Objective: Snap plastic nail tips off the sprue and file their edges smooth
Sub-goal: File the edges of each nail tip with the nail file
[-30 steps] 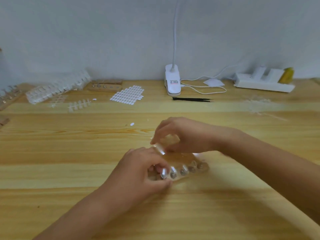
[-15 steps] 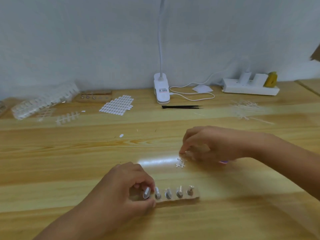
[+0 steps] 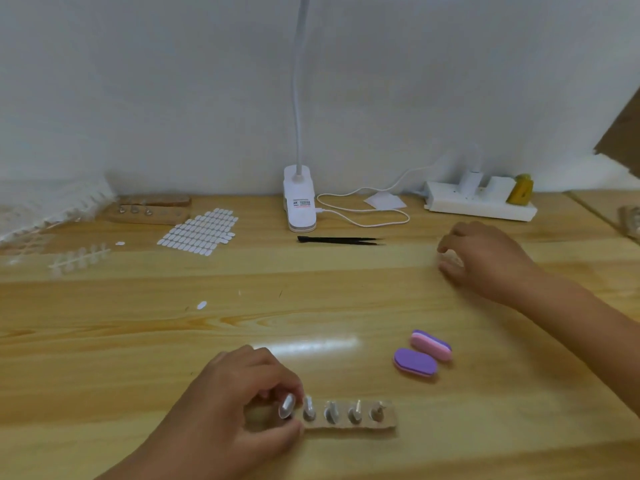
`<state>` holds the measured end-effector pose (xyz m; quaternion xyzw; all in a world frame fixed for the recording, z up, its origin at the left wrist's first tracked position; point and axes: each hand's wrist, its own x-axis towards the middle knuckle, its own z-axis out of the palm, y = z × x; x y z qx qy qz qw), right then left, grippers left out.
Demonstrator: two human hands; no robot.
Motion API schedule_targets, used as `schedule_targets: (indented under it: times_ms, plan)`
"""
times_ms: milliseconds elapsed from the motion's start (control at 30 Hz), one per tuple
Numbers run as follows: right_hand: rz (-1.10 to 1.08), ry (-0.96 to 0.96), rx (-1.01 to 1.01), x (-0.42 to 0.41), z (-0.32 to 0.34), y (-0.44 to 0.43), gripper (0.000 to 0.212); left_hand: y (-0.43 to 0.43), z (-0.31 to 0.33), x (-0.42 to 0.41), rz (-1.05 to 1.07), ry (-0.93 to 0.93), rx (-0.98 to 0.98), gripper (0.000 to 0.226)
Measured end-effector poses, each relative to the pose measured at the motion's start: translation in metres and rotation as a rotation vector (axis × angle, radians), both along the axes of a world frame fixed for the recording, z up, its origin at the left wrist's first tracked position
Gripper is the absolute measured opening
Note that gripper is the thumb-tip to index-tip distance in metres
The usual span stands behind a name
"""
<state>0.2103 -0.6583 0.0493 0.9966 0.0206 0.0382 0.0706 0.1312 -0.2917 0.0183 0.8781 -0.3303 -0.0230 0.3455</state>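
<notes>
Near the front edge of the tabletop, the left hand curls its fingers round the left end of the wooden holder. The first of five nail tips standing on it sits just beside the fingertips. Toward the far right edge, the right hand curls over something pale and blurred; whether it grips that cannot be told. Two purple files lie between the hands.

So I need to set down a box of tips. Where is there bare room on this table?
Two patches: the wide middle band between the black tweezers and the purple blocks, and the front left, outside the left hand that grips the wooden holder. The back left is crowded with sprues and the sticker sheet.
</notes>
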Motion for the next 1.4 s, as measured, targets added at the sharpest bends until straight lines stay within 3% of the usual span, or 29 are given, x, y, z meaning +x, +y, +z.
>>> schedule_targets:
  times_ms: [67,133,200,267,333,400,533,600,733,833,933,1033,1200,1400]
  plan:
    - [0.004,-0.035,0.101,-0.013,-0.002,-0.004,0.025,-0.007,-0.001,-0.001,0.009,-0.1,0.005,0.018]
    - [0.095,-0.041,0.363,-0.04,-0.001,0.005,0.01,-0.012,0.001,-0.005,0.013,-0.202,0.018,0.024]
    - [0.21,0.068,0.51,-0.073,0.002,0.022,0.021,-0.011,0.0,-0.008,0.033,-0.229,-0.03,0.025]
    - [0.281,0.177,0.448,-0.096,-0.003,0.034,0.036,-0.009,0.001,-0.01,0.051,-0.187,-0.048,0.024]
    - [0.314,0.166,0.353,-0.109,-0.011,0.041,0.031,-0.006,0.003,-0.011,0.065,-0.091,-0.065,0.018]
    - [0.27,0.126,0.406,-0.114,-0.01,0.046,0.022,-0.007,0.003,-0.013,0.066,-0.057,-0.054,0.009]
    - [0.177,0.078,0.575,-0.118,-0.009,0.051,0.019,-0.012,0.003,-0.016,0.058,-0.373,0.125,0.003]
    - [0.126,0.095,0.688,-0.117,-0.01,0.051,0.02,-0.012,0.002,-0.019,0.052,-0.508,0.17,0.011]
    - [0.09,0.028,0.819,-0.117,-0.011,0.053,0.026,-0.01,0.006,-0.028,0.115,-0.526,0.132,0.007]
    - [0.12,-0.072,0.878,-0.122,-0.01,0.055,0.032,-0.008,0.012,-0.038,0.226,-0.431,0.041,0.011]
    - [0.185,-0.167,0.849,-0.128,-0.009,0.062,0.037,-0.006,0.019,-0.049,0.258,-0.164,-0.159,0.032]
    - [0.207,-0.266,0.831,-0.136,-0.008,0.075,0.034,-0.012,0.021,-0.058,0.219,0.043,-0.356,0.028]
    - [0.344,-0.349,1.133,-0.162,-0.011,0.116,0.027,-0.022,0.018,-0.067,0.179,0.353,-0.561,0.021]
    - [0.533,-0.424,1.029,-0.174,-0.023,0.15,0.024,-0.022,0.016,-0.073,0.164,0.493,-0.716,0.025]
